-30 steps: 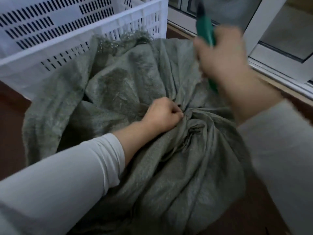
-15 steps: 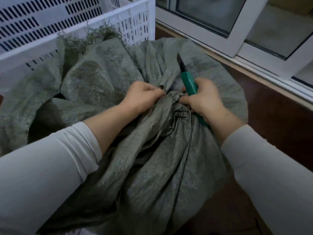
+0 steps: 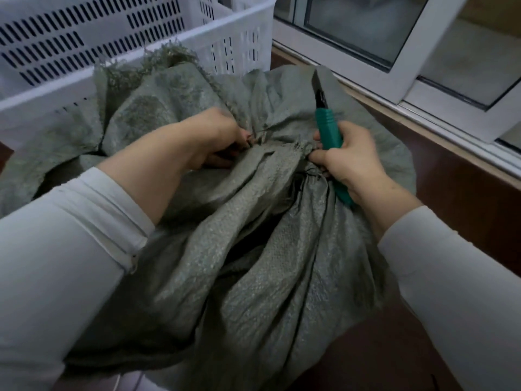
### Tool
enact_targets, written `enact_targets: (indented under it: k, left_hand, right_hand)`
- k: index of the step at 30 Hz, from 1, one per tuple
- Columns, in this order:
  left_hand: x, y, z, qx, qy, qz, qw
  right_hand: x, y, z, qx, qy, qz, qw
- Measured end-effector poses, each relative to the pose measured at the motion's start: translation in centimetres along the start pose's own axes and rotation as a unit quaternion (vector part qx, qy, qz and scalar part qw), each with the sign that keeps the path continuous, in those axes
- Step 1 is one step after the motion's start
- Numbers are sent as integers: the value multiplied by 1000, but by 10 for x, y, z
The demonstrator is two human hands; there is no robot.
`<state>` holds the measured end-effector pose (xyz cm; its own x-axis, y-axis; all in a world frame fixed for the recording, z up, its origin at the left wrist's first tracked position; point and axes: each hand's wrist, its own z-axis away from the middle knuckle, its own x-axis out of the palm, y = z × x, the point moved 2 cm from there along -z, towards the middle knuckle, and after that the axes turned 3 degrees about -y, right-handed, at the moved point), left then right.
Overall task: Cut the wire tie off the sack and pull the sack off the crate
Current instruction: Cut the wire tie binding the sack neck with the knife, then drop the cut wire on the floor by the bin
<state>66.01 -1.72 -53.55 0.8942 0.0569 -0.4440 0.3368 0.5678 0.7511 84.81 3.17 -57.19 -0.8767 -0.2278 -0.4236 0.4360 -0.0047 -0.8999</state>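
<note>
A grey-green woven sack fills the middle of the view, its gathered neck bunched between my hands. My left hand is closed on the sack's neck fabric on the left. My right hand grips green-handled cutters, their dark jaws pointing up and away, and its fingertips also pinch the sack's neck. Dark strands of wire tie show at the neck beside my right thumb. The crate under the sack is hidden except for a white edge at the bottom.
A white slotted plastic crate stands behind the sack at the upper left. A white sliding window frame runs along the upper right above a dark red-brown floor.
My right hand came down from the air with the cutters to the sack's neck. Since then both hands have moved apart, stretching the gathered neck wider.
</note>
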Motion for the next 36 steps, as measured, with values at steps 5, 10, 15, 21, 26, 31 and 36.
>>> enact_targets:
  k: [5, 10, 15, 21, 26, 31, 36]
  left_hand:
    - [-54, 21, 3, 52, 110, 108, 987]
    - [-38, 65, 13, 177, 136, 223, 949]
    - [36, 109, 31, 200, 56, 243, 948]
    - [125, 145, 31, 207, -21, 196, 958]
    - [220, 168, 27, 196, -77, 104, 972]
    - [312, 193, 27, 172, -143, 87, 971]
    - [398, 221, 39, 130, -219, 141, 957]
  right_hand:
    - [-2, 2, 0, 46, -30, 37, 998]
    - [-20, -15, 12, 140, -96, -144, 975]
    - [-78, -4, 23, 165, -88, -350, 918]
    - [-147, 41, 21, 132, 36, -465, 875]
    - [-206, 74, 36, 103, 48, -413, 904]
    - [-268, 120, 55, 134, 148, -382, 902]
    - [-336, 157, 58, 133, 310, -413, 846]
